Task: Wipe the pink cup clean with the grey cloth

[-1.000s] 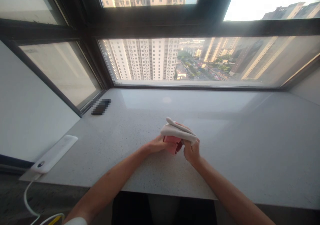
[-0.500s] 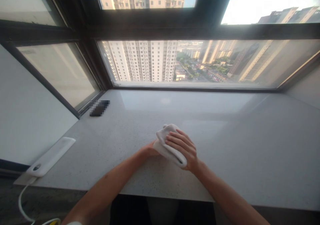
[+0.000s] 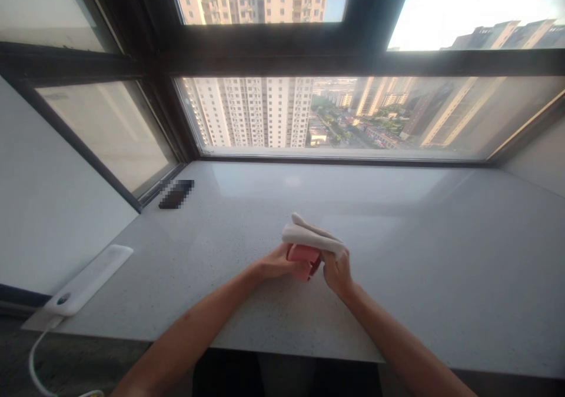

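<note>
Fingers of the left hand (image 3: 276, 262) curl around the side of a small pink thing (image 3: 302, 254), boxy and smooth-looking, with a darker red inner face on its right; it sits between both hands near the middle of the worktop (image 3: 424, 262), though I cannot tell whether it touches the surface. Bent fingers of the right hand (image 3: 338, 272) pinch the right end of a white cloth (image 3: 311, 236), soft, thick and folded in layers, which lies across the top of the pink thing; some of those fingertips are hidden. Pale grey stone with fine dark specks makes up the worktop, glossy towards the window frame (image 3: 273, 53), which is dark brown and straight-edged. By the left corner lies a dark slab (image 3: 176, 194), its detail blurred into blocks. Nearer the front is a long white bar (image 3: 95, 276) with rounded ends and a pale cable (image 3: 32, 362).
</note>
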`<state>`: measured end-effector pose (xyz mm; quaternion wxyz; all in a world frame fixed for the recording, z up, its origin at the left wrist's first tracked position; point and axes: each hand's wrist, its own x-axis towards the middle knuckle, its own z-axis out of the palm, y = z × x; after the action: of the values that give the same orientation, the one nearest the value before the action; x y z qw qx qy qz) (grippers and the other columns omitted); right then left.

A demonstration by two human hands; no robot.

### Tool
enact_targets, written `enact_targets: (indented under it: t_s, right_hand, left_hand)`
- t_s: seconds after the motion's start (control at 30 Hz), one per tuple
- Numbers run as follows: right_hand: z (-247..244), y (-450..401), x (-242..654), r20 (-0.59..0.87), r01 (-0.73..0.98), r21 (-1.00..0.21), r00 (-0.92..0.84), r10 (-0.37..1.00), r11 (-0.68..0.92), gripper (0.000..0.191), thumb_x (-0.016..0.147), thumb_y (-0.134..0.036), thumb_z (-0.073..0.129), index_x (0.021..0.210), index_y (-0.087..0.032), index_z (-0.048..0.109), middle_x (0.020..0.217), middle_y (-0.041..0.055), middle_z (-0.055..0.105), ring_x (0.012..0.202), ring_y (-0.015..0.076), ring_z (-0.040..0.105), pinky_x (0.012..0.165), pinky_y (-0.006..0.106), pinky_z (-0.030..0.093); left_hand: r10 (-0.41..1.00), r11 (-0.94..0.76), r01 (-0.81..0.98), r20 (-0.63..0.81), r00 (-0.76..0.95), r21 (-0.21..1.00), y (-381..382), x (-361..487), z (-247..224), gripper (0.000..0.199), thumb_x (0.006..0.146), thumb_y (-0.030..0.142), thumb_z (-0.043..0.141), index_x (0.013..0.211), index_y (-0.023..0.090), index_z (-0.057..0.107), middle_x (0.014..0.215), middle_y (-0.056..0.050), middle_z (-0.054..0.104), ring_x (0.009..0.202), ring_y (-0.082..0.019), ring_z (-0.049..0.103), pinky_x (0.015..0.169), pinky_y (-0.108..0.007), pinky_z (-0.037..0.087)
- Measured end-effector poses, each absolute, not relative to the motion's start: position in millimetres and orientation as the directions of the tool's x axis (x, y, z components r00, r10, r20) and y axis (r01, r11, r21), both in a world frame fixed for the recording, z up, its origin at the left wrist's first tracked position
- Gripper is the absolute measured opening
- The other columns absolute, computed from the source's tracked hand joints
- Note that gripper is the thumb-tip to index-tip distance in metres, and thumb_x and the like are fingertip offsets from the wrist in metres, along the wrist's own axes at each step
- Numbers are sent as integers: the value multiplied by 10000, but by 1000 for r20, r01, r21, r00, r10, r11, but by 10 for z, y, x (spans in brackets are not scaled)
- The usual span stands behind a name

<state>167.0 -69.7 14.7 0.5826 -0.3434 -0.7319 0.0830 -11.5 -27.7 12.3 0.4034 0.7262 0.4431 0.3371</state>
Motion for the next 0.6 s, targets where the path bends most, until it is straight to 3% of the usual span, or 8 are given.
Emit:
enact_targets:
  t_s: [0.03, 0.13, 0.17, 0.3, 0.33, 0.47, 0.53, 0.6]
  right_hand:
    - [145, -700, 1673, 800, 416, -503, -106, 590, 757, 493, 1163, -399, 396, 1562, -267, 652, 1496, 130, 729, 1361, 330, 723, 1137, 533, 613]
    - [154, -713, 1696, 840, 400, -237, -373, 394, 885, 533, 1129, -505, 474, 1558, -254, 666, 1501, 137, 725, 1440, 380, 660, 1263, 622, 489]
    - [160, -711, 1706, 835, 388, -200, -414, 364, 900, 540, 1126, -522, 474, 1555, -259, 669, 1497, 134, 727, 1453, 384, 648, 1278, 633, 469]
    - [181, -700, 1726, 828, 433, -430, -162, 537, 793, 489, 1159, -389, 402, 1572, -281, 639, 1473, 127, 738, 1366, 325, 718, 1137, 529, 616]
    - [184, -708, 1726, 829, 439, -430, -154, 537, 789, 490, 1156, -375, 406, 1577, -268, 634, 1477, 134, 735, 1367, 328, 716, 1131, 528, 620]
    - [172, -746, 1717, 833, 381, -130, -459, 309, 916, 544, 1132, -469, 474, 1573, -198, 641, 1483, 151, 734, 1444, 373, 654, 1291, 610, 461]
    - [152, -728, 1715, 840, 389, -211, -398, 370, 897, 524, 1143, -464, 448, 1556, -216, 653, 1469, 140, 743, 1419, 354, 675, 1270, 593, 490]
    - [135, -707, 1711, 814, 424, -437, -188, 549, 793, 495, 1161, -404, 392, 1553, -247, 648, 1467, 133, 742, 1364, 327, 716, 1164, 549, 594]
  left_hand:
    - [904, -277, 367, 111, 413, 888, -251, -155, 128, 458, 870, 478, 852, 1160, 123, 833, 957, -133, 863, 920, -346, 856, 760, -459, 741]
    - [922, -250, 400, 91, 377, 882, -221, -196, 142, 567, 918, 456, 796, 1384, 136, 742, 1166, -168, 847, 1019, -368, 852, 781, -525, 746]
    - [927, -248, 404, 96, 361, 880, -224, -190, 146, 588, 930, 450, 781, 1427, 145, 713, 1201, -170, 840, 1041, -367, 851, 784, -526, 747]
    - [848, -275, 314, 75, 524, 909, -261, -154, 131, 492, 911, 494, 802, 1254, 142, 786, 1006, -111, 861, 940, -309, 863, 755, -418, 741]
    - [847, -267, 307, 70, 527, 914, -274, -146, 116, 485, 909, 512, 799, 1213, 134, 794, 960, -99, 859, 902, -290, 860, 744, -403, 737]
    - [942, -208, 375, 81, 326, 903, -293, -154, 55, 547, 924, 521, 775, 1312, 136, 756, 1042, -120, 860, 895, -297, 856, 700, -430, 738]
    - [920, -224, 359, 74, 385, 906, -261, -196, 58, 538, 885, 521, 826, 1270, 148, 781, 1054, -124, 862, 898, -306, 855, 703, -422, 741]
    - [858, -238, 313, 49, 511, 919, -220, -231, 78, 500, 834, 533, 876, 1149, 149, 821, 980, -105, 866, 862, -291, 848, 703, -383, 737]
